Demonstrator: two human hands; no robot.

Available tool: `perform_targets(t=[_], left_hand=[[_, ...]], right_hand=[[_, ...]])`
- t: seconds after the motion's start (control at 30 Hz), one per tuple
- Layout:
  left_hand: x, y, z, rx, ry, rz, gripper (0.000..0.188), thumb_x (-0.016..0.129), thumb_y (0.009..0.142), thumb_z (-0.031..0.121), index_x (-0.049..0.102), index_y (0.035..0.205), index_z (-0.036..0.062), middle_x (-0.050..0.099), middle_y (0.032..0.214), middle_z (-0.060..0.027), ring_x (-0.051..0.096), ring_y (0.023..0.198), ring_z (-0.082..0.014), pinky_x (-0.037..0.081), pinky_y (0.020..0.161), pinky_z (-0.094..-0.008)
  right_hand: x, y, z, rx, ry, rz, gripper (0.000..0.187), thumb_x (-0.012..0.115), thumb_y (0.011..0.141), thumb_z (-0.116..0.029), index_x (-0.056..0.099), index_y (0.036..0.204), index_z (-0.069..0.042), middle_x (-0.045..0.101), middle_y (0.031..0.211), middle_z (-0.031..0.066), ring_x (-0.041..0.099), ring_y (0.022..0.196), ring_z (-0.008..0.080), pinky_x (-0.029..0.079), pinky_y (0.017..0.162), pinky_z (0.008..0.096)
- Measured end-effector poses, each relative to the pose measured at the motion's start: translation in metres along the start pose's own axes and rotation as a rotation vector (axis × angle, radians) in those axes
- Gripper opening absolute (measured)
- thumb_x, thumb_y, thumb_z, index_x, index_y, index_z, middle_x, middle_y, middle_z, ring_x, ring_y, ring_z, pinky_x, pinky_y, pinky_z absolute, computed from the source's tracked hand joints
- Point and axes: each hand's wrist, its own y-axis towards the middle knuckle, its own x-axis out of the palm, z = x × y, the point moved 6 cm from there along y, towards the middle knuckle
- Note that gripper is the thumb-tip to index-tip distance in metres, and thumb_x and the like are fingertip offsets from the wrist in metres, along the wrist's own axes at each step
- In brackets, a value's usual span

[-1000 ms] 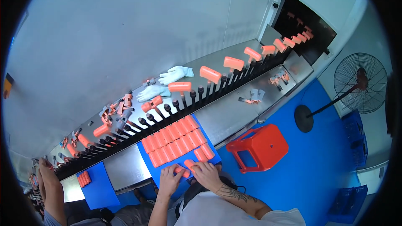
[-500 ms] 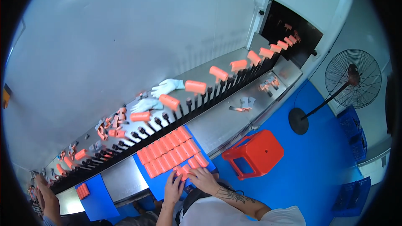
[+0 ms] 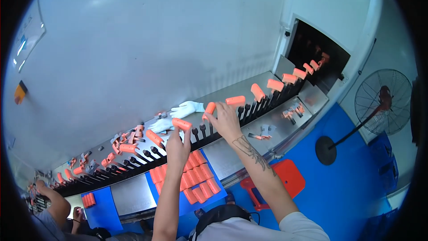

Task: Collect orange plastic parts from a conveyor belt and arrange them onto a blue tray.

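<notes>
Pale panels rise behind a steel worktop [image 3: 131, 196], where a slanting row of black posts [image 3: 203, 129] runs up toward a dark opening [image 3: 318, 47] on the right. Both hands are at that row, each at its own rounded orange piece. The left hand [image 3: 177, 148] reaches up from below, its grip closed on the left-hand piece [image 3: 182, 124], which lies just beyond the fingers; its long axis tips down toward the right, across the forearm's line. The right hand [image 3: 226, 120] pinches the right-hand piece [image 3: 209, 110], so that one lies left of its grip, its steeper long axis leaning from upper right to lower left. Bare posts stand between the two hands, near both. Fingers cover the undersides, so whether a post bears either piece cannot be told for sure.

Half a second ago both hands were close together over loose pieces at the near side of the blue sheet [image 3: 183, 205]. Now they are apart and up at the posts, while the orange rows [image 3: 198, 176] lie below, between the forearms, the left forearm hiding part of them.
</notes>
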Motion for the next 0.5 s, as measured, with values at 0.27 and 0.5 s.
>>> perform_targets(t=[0.27,0.5], left_hand=[[-0.005,0.041,0.016,0.152,0.438,-0.120,0.027,0.073,0.083,0.023,0.068,0.081,-0.0037,0.067,0.079,-0.0243,0.067,0.075,-0.0406,0.053,0.072,-0.0488],[-0.019,0.052,0.004,-0.177,0.317,-0.223,0.043,0.073,0.082,0.039,0.071,0.068,-0.0024,0.065,0.062,-0.0196,0.067,0.062,-0.0316,0.052,0.061,-0.0429]], right_hand=[[-0.011,0.031,-0.020,-0.650,-0.057,0.084,0.041,0.074,0.081,-0.040,0.069,0.098,-0.003,0.069,0.100,0.0143,0.064,0.102,0.0305,0.051,0.088,0.0408],[0.003,0.044,0.000,-0.291,-0.094,-0.430,0.026,0.077,0.074,-0.025,0.070,0.080,-0.001,0.070,0.083,0.0210,0.069,0.083,0.0381,0.055,0.075,0.0481]])
